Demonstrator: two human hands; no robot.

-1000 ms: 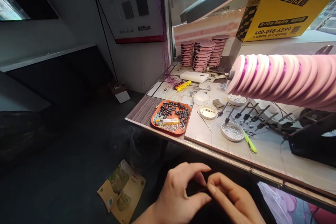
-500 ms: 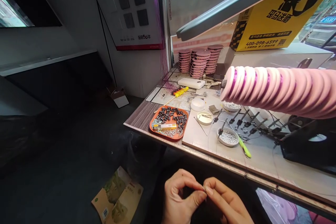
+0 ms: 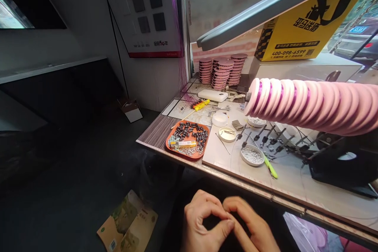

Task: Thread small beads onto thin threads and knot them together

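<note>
Your left hand [image 3: 203, 224] and right hand [image 3: 252, 226] meet fingertip to fingertip below the table edge [image 3: 236, 180], both pinched closed on something too small to tell; the orange tray [image 3: 189, 156] sits well apart, untouched.

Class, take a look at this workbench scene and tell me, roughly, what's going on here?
A person holds both hands low in front of the table edge. The left hand has its thumb and forefinger pinched shut, and the fingers of the right hand meet them; anything between them is too small to see. On the table lie an orange tray of small dark parts, white dishes and a long row of pink spools.
</note>
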